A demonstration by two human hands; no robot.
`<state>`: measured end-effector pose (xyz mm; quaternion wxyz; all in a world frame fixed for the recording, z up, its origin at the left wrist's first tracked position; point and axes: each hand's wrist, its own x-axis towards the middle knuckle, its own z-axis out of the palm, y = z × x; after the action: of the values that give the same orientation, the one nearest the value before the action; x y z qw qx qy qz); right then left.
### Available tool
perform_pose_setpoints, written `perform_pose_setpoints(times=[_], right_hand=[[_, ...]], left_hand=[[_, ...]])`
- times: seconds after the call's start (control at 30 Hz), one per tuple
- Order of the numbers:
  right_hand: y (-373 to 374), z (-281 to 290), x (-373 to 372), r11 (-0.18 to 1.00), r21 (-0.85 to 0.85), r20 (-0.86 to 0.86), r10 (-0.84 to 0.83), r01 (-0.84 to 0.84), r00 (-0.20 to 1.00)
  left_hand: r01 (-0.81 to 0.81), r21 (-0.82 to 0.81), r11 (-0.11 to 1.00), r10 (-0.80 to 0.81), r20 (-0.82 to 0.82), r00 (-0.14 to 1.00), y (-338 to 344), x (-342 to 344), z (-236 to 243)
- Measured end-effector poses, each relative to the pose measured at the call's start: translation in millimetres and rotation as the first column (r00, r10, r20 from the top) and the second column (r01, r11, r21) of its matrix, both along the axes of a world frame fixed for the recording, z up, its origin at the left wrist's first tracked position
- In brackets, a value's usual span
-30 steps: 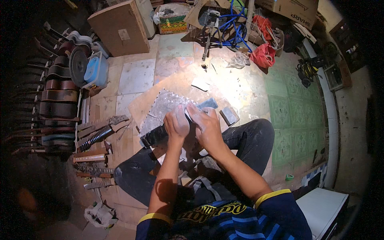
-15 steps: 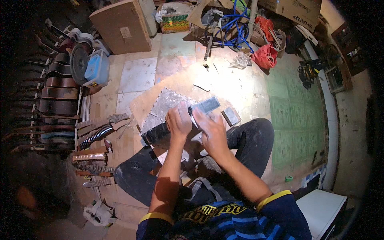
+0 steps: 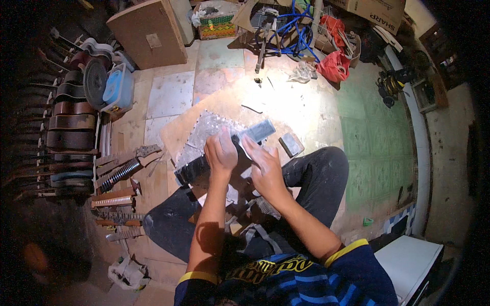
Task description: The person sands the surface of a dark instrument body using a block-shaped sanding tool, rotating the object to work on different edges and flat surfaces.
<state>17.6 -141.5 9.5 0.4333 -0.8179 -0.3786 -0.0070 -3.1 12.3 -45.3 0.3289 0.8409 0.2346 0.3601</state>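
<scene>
Both my hands work close together over a metal-grey sheet (image 3: 204,125) with a toothed edge, which lies on a brown board (image 3: 176,133). My left hand (image 3: 221,151) is closed, fingers curled at a dark piece (image 3: 235,139) mostly hidden between the hands. Beside it, my right hand (image 3: 262,160) is closed too, its thumb side against the dark piece and a pale edge. Just past the fingertips lies a flat blue-grey block (image 3: 261,131), like a sharpening stone. A long black bar (image 3: 193,171) sits below my left hand. What each hand grips is largely covered.
A smaller grey block (image 3: 291,145) rests by my right knee (image 3: 332,166). Guitar necks (image 3: 122,173) lie at the left, near a row of guitar bodies (image 3: 71,122). Blue tubing (image 3: 298,38) and a red bag (image 3: 334,67) stand at the back. A white cabinet (image 3: 408,262) is at lower right.
The whole view has shifted slightly left. My hands have drawn a little apart, so more of the dark piece shows between them. The blue-grey block stays just beyond my fingers.
</scene>
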Motion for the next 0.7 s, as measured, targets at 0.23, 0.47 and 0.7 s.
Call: perform_pose_setpoints(times=[0.23,0.47,0.7], right_hand=[[-1.5,-13.2,2.7,0.999,0.044,-0.189,-0.011,0.02,0.982],[0.0,-1.9,13.7,0.998,-0.027,-0.127,0.049,-0.053,0.991],[-11.1,-5.5,38.3,0.989,-0.137,-0.066,0.043,-0.052,0.997]], left_hand=[[0.018,-0.108,0.994,-0.023,-0.051,0.998,-8.1,-3.7,24.5],[-0.001,-0.036,0.999,0.0,-0.032,0.999,-5.9,-0.1,14.7],[0.03,-0.078,0.996,-0.036,-0.084,0.996,-11.2,-2.6,30.2]])
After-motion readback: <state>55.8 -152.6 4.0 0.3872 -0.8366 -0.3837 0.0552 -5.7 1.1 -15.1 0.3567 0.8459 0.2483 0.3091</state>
